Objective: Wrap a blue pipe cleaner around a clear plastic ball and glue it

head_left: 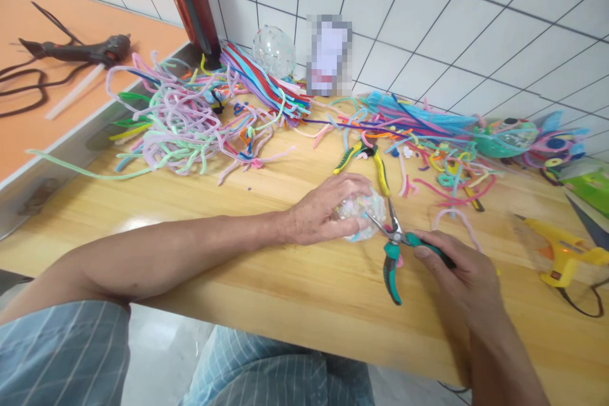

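My left hand [328,209] is wrapped over a clear round ball [373,209] with coloured specks, which rests on the wooden table [266,279]. In my right hand [459,273] is one handle of a pair of green-and-black needle-nose pliers [404,239]. The pliers' jaws are spread apart, one tip at the ball's right side; whether it touches cannot be made out. Their other handle hangs free toward me. Just behind the ball lies a second pair of pliers with yellow-and-black handles [380,171]. A small pink piece [399,261] sits under the green pliers.
Pipe cleaners lie in a tangled pile [181,114] at left and in bundles [419,114] along the tiled wall. A yellow glue gun [566,250] is at right, a black one [85,49] far left. At the back stand a red flask [188,0], a clear ball [275,51] and a phone [328,54].
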Demonstrator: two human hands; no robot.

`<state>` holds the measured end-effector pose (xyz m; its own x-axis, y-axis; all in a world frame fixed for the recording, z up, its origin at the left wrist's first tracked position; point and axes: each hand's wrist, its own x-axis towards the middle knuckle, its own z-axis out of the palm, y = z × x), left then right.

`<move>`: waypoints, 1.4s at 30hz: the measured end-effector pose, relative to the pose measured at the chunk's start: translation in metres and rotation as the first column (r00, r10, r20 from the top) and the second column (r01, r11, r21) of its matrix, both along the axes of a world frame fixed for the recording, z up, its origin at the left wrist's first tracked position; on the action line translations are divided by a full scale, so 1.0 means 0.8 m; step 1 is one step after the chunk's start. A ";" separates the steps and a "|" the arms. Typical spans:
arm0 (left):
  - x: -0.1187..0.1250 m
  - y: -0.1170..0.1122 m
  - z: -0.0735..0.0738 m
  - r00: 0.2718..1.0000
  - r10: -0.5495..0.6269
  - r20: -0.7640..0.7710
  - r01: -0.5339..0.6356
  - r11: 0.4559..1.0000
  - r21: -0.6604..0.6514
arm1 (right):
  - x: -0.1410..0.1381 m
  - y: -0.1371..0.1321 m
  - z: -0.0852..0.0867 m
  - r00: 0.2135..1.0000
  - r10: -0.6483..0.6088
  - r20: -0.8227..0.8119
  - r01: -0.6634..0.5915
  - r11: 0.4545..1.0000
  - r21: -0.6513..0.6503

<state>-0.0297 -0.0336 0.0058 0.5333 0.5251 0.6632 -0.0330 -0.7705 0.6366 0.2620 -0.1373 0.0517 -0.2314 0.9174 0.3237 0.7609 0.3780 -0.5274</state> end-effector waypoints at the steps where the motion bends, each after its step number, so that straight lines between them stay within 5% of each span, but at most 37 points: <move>1: 0.000 0.000 0.000 1.000 -0.002 0.003 0.002 1.000 0.002 | 0.000 0.000 0.000 1.000 -0.003 -0.001 0.003 1.000 -0.005; 42: 0.000 0.000 -0.001 1.000 -0.023 0.000 0.023 0.999 -0.029 | -0.003 -0.001 0.001 1.000 -0.027 -0.010 0.026 0.998 -0.056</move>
